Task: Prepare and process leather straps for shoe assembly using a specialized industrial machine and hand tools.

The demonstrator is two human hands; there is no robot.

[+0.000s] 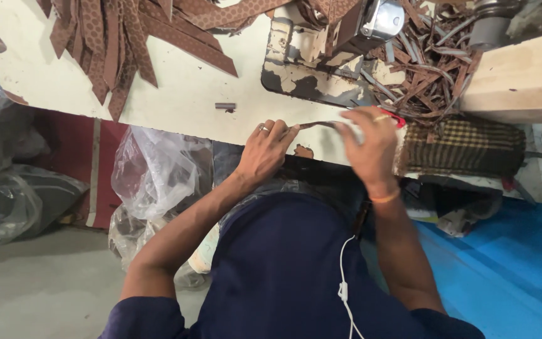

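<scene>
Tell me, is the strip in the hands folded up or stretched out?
Stretched out. The brown strip runs flat between the left hand and the right hand; blur hides its right end.

R hand [371, 147] motion-blurred; strip [318, 125] partly hidden; machine [321, 56] cropped.

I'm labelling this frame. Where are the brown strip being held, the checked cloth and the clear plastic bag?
brown strip [318, 125], head view, its middle between the hands.
checked cloth [465, 147], head view, its centre.
clear plastic bag [152, 169], head view, its bulging front.
</scene>
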